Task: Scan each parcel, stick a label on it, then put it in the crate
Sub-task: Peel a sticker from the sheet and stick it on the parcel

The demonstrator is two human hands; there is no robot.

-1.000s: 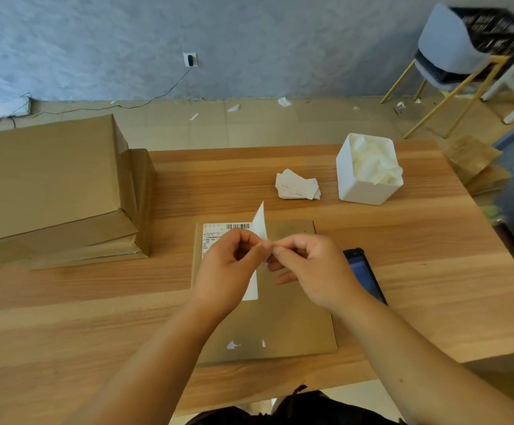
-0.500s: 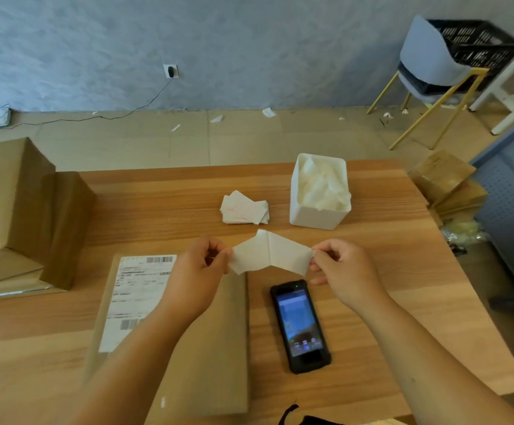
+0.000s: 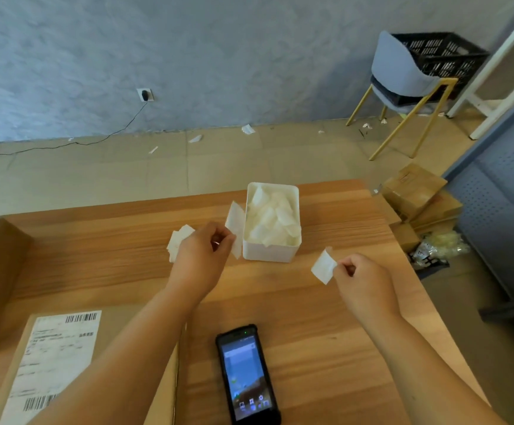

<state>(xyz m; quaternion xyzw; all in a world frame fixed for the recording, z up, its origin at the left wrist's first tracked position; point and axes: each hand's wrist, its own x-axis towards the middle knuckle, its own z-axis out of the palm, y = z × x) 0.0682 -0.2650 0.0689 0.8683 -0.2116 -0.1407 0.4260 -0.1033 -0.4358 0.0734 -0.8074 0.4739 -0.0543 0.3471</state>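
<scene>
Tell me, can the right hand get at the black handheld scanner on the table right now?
Probably yes: only bare table separates the right hand from the scanner. Its fingers pinch a paper slip, though, so gripping would be awkward.

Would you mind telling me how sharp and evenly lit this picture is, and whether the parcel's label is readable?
Head view: soft, even light, no glare; head view: the paper pieces held by the left hand and right hand look motion-blurred; head view: the parcel label shows barcodes, but its small print is unreadable.
</scene>
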